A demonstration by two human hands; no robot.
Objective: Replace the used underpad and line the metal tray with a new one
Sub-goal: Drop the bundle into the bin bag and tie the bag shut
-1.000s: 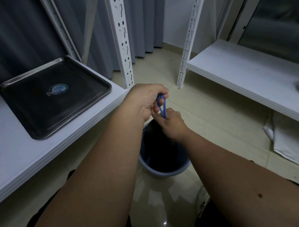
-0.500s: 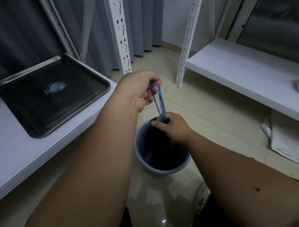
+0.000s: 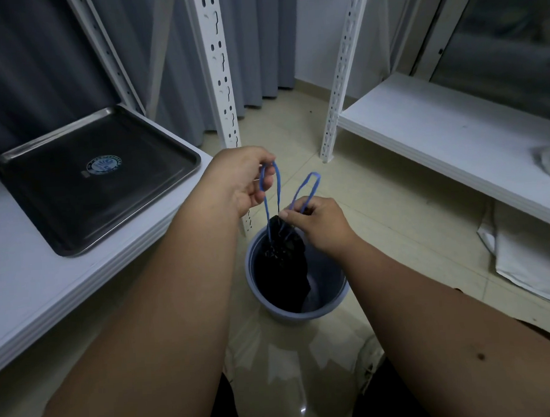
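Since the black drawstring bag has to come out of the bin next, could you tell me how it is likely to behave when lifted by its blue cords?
The black drawstring bag will probably hang limp, since it already sags crumpled in the round blue-grey plastic bin. Its thin blue cords, pinched by the left hand and right hand, may cinch its mouth.

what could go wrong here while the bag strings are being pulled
1. The left hand and right hand pull the thin blue drawstrings apart; one might slip or snap.
2. The black bag sits only partly inside the bin, so lifting could tip the light bin on the glossy floor.
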